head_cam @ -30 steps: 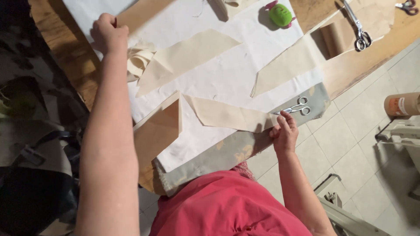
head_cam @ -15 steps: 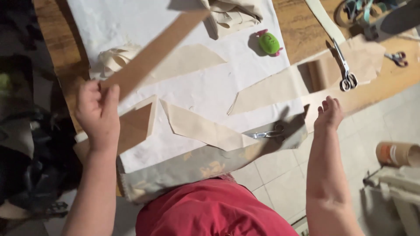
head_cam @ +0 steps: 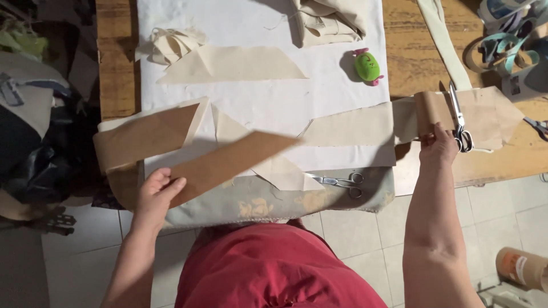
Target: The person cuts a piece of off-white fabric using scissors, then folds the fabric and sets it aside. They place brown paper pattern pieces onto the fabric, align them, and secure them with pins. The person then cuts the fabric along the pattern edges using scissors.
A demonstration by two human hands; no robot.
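My left hand (head_cam: 158, 191) grips one end of a long brown paper pattern strip (head_cam: 231, 161) that slants up to the right over the white cloth (head_cam: 257, 97). My right hand (head_cam: 438, 145) rests on the edge of a curled brown paper sheet (head_cam: 485, 117) on the wooden table, its fingers touching the paper beside large scissors (head_cam: 459, 117). Cream fabric pieces (head_cam: 348, 125) lie cut on the white cloth. A smaller pair of scissors (head_cam: 339, 181) lies near the table's front edge between my hands.
A green pincushion (head_cam: 367, 66) sits at the cloth's right side. Another brown paper piece (head_cam: 140, 137) lies at the left. Folded cream fabric (head_cam: 328, 20) and a crumpled scrap (head_cam: 168, 44) are at the back. Sandals (head_cam: 505, 43) lie far right, a cardboard roll (head_cam: 522, 267) on the tiled floor.
My left hand brought the brown strip down toward the front edge. My right hand moved right from the small scissors to the curled brown paper.
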